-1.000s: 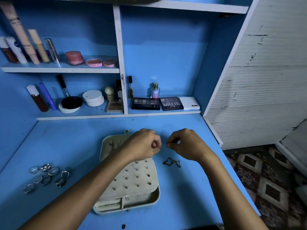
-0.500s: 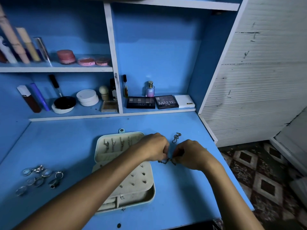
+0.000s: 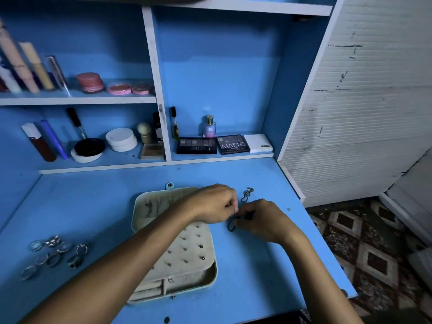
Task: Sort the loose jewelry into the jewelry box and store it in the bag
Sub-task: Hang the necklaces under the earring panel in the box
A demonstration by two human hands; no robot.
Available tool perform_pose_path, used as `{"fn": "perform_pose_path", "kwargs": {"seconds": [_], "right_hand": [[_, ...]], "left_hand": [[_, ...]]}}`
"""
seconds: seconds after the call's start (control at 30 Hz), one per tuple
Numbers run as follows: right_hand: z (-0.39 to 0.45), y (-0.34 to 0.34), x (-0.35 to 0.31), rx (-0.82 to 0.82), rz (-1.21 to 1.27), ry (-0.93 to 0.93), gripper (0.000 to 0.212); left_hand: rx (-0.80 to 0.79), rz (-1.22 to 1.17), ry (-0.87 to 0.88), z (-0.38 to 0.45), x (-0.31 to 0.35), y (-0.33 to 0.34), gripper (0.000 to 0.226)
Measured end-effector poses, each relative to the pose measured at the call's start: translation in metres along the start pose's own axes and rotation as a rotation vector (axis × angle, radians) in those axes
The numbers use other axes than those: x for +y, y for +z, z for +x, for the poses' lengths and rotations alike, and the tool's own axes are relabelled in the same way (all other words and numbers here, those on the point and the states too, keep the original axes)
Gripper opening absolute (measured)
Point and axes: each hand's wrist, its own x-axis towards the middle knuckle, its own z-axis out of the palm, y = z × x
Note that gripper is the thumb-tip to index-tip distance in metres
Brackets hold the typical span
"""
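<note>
I see both hands working together just right of the open jewelry box (image 3: 174, 251) on the blue surface (image 3: 93, 206). My left hand (image 3: 214, 203) reaches across the box's raised lid, its fingers curled and pinching one end of a small dark chain (image 3: 231, 226). My right hand (image 3: 263, 220) meets it from the other side, fingers curled onto the same chain, which loops down to the surface just below the point where the two hands touch. Exactly how the fingertips sit on the links I cannot make out; they are too small and dim.

A second chain (image 3: 247, 194) lies loose on the surface just beyond the hands, apart from both. A cluster of rings (image 3: 55, 254) sits well to the left of the box. The box's tray holds rows of stud earrings, and a few dangling pieces hang in the lid.

On the shelf (image 3: 222, 156) behind stand eyeshadow palettes (image 3: 214, 146) and a perfume bottle (image 3: 209, 127).
</note>
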Motion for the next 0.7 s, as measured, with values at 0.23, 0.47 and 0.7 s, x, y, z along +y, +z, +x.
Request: {"fn": "perform_pose_path", "kwargs": {"seconds": [0.23,0.47,0.7], "right_hand": [[0.002,-0.004,-0.002,0.041,0.019,-0.041,0.01],[0.003,-0.006,-0.001,0.146,0.2,-0.076,0.011],[0.003,-0.015,-0.025,0.183,0.524,-0.165,0.006]], "left_hand": [[0.015,-0.063,-0.047,-0.01,-0.004,-0.015,0.01],[0.108,-0.122,-0.11,-0.024,-0.021,-0.032,0.008],[0.16,-0.22,-0.136,-0.038,-0.04,-0.029,0.01]]}}
